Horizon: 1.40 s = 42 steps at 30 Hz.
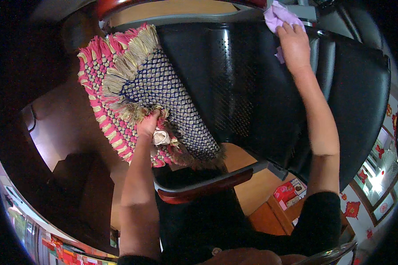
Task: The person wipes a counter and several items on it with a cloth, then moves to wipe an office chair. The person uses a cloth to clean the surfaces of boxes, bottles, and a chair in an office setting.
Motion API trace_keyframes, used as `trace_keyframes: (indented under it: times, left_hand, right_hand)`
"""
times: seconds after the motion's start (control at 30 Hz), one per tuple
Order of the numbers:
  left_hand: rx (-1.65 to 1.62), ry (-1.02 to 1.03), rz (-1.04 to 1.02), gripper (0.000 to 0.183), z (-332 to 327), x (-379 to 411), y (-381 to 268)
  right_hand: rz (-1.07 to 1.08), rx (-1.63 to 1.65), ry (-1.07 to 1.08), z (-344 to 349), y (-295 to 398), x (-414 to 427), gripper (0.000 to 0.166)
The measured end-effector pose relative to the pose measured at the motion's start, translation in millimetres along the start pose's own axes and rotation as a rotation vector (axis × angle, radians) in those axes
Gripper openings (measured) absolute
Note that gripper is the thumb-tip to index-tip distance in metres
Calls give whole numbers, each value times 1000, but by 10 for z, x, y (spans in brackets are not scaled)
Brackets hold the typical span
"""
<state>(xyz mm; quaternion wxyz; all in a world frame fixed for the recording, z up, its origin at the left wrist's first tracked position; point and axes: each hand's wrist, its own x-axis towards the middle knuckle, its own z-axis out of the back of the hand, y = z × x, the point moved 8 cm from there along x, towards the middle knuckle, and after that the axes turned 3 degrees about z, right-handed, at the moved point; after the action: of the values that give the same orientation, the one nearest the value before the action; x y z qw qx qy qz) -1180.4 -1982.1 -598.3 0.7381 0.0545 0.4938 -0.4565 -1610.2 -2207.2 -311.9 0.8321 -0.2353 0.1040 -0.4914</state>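
Observation:
My left hand (148,125) grips the folded edge of a woven, fringed mat (167,89) in pink, cream and dark blue. The mat is partly turned over on the seat of a black perforated metal chair (235,82). A rolled whitish thing (161,137) lies against that hand; whether the hand holds it too, I cannot tell. At the upper right, my right hand (293,43) presses a lilac cloth (283,15) against the rear corner of the seat, near the far armrest. Part of the cloth shows below the fingers.
Red-brown armrests (205,188) bound the seat near and far. The black backrest (358,89) rises at the right. A dark wooden table (83,185) stands at the left. An orange-brown wooden cabinet (268,215) with red packets (285,192) is at the lower right.

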Motion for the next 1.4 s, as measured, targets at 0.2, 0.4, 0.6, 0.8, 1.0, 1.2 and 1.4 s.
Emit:
trace_keyframes:
  times: [0.2,0.4,0.6,0.8,1.0,1.2,1.4]
  left_hand:
    - [9,11,-24,62,73,-126,-148]
    - [32,123,117,74,-49,-132,-125]
    - [54,103,53,73,-10,-110,-93]
    - [39,79,16,73,74,-181,-226]
    - [80,89,39,79,-72,-56,81]
    - [48,93,69,76,-80,-51,92]
    - [28,102,69,70,-6,-136,-75]
  right_hand:
    - [26,120,26,-523,424,235,10]
    - [116,474,370,-1401,1217,52,20]
    - [53,1380,889,-927,1825,-450,26]
    - [-365,844,127,-1267,1004,345,28]
    - [-326,727,28,-1220,1786,150,62]
    - [-256,692,6,-1100,1738,70,71]
    - [-299,626,-83,-1214,1475,81,60]
